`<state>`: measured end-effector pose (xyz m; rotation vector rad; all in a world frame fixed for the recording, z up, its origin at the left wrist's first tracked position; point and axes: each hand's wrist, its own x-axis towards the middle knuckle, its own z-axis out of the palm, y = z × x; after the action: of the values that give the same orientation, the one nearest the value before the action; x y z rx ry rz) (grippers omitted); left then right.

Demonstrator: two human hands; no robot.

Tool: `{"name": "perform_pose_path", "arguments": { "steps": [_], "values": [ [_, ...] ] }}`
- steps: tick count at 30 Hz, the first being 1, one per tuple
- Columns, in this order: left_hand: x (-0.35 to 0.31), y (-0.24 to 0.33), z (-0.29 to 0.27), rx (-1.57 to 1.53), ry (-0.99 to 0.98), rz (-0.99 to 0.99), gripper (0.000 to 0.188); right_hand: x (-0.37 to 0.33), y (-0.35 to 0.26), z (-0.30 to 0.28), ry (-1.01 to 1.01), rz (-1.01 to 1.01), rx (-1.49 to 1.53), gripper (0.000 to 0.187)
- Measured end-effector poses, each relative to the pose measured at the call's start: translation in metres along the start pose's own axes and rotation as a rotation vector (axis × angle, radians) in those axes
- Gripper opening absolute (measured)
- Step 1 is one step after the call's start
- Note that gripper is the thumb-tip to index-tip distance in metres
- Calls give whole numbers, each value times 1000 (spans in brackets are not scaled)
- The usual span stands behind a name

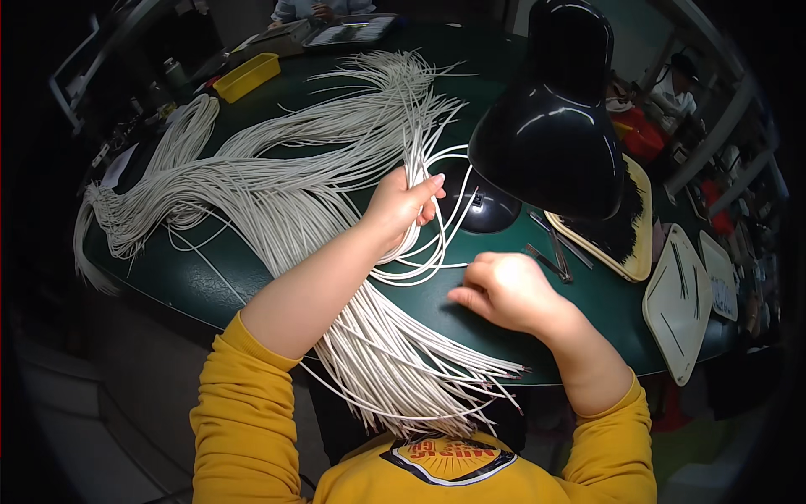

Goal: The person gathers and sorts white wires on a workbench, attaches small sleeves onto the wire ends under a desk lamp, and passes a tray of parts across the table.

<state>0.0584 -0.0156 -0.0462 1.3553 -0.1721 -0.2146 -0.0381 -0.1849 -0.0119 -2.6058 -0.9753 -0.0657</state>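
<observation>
Long thin white wires (260, 210) lie in loose bundles across the dark-green table (164, 273), some overhanging its near edge. Left hand (401, 208) closed on a bunch (416, 160) of them (several looping out); right hand (508, 290) loosely curled, contents unclear, near slim metal tools (561, 259)

A: Wires (252, 181)?
B: I'm seeing off-white, a few tips (520, 370) showing reddish-dark.
A: Tabletop (525, 344)?
B: Showing deep green. Lamp (546, 151) is gleaming black.
A: Long right-hand tray (682, 328)?
B: Reading cream; far bin (248, 81) is reading yellow.
A: You?
B: I'm wearing plain yellow sleeves (243, 412); my shirt (361, 483) is carrying a black, white-edged emblem (449, 459), reddish lettering.
</observation>
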Motion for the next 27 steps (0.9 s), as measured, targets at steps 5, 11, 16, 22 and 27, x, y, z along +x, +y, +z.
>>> {"name": "perform_pose_path", "arguments": {
  "steps": [5, 11, 16, 22, 27],
  "values": [
    [3, 1, -1, 129, 47, -24, 19, -5, -51, 29, -86, -172, 181, 34],
    [6, 18, 15, 147, 94, -28, 20, -1, -90, 49, -106, -123, 211, 38],
    [8, 19, 20, 103, 55, -82, 17, 2, -108, 54, -129, -232, 290, 40],
    [-15, 15, 19, -47, -38, -141, 16, 0, -97, 61, -178, -349, 384, 55],
    [-9, 8, 21, -1, -50, -208, 18, 13, -106, 58, -406, -435, 355, 58]
  ]
}}
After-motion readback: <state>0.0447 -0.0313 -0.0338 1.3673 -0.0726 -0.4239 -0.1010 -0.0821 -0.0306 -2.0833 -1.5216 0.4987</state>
